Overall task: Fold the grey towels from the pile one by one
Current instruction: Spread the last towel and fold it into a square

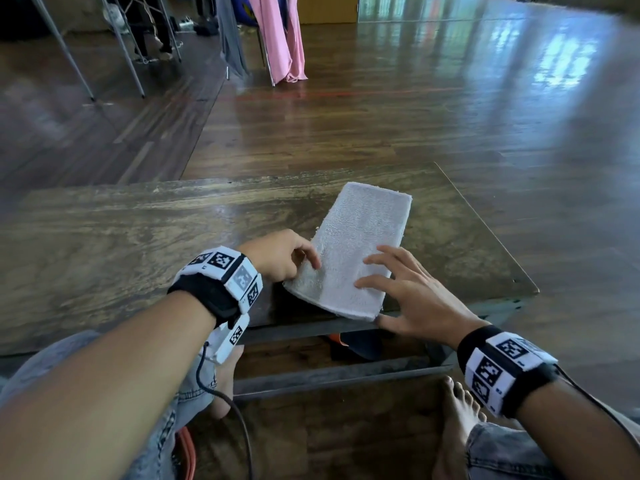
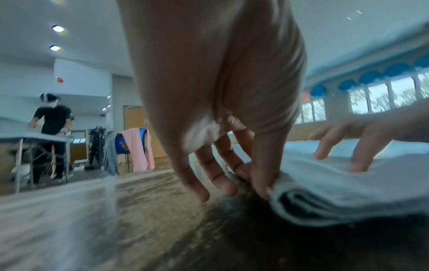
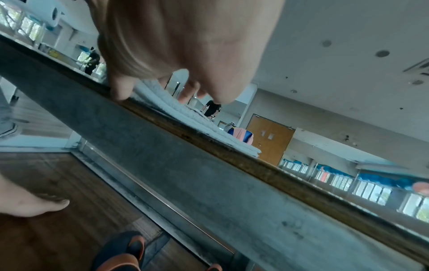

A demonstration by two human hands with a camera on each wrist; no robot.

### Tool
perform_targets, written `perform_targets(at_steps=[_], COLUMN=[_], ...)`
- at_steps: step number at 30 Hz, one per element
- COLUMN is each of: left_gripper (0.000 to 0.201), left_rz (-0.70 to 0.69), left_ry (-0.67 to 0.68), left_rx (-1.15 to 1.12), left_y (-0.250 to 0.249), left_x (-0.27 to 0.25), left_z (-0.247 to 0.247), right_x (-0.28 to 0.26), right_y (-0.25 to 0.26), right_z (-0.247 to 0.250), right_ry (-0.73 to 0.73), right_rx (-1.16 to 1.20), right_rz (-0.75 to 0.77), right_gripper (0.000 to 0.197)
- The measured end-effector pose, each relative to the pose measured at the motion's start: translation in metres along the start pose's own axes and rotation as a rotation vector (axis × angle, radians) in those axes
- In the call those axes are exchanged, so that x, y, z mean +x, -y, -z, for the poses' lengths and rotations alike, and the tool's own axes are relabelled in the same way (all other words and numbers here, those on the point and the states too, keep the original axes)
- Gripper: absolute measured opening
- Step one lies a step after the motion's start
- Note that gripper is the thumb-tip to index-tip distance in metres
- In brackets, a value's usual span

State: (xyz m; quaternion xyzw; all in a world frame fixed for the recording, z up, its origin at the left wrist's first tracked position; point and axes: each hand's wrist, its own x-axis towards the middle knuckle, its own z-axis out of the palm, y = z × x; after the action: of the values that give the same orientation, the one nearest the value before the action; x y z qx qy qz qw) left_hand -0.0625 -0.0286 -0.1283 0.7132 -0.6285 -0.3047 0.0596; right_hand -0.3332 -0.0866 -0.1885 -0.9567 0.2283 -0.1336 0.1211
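**Towel lies lengthwise, both hands at its near end**

Towel (image 1: 356, 251) folded into a long narrow strip sits on the table (image 1: 138, 237), toward the right side, its near short end at the table's front edge and its long axis running away from the person, leaning slightly right. The left hand (image 1: 280, 254) is at the near-left corner — in the left wrist view its thumb and a finger pinch the stacked layers there, lifting them a little off the wood. The right hand (image 1: 405, 292) is spread, fingers straight and resting lightly on top of the near half, thumb down by the front edge; it grips nothing.

Both hands are about equally close to the near end, while the far end lies well beyond them. So the next fold, I judge, runs along the long axis: near end carried forward onto far, or the reverse. The left already has the corner; the right would need to take the other near corner. No pile of further towels shows in any view.
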Motion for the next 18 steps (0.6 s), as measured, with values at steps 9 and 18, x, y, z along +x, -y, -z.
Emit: perform_targets(at_steps=[9,18], left_gripper=[0.015,0.051], left_rz=[-0.136,0.203], left_ry=[-0.218,0.018], left_rx=[-0.213,-0.440], left_y=[0.010,0.001], left_x=[0.008,0.036], left_z=[0.010,-0.007], right_x=[0.032,0.049], right_y=[-0.008,-0.032], right_z=[0.021,0.020], right_ry=[-0.441,-0.021], right_rx=[0.601,0.962], right_rz=[-0.346,-0.818], right_gripper=[0.008,0.025])
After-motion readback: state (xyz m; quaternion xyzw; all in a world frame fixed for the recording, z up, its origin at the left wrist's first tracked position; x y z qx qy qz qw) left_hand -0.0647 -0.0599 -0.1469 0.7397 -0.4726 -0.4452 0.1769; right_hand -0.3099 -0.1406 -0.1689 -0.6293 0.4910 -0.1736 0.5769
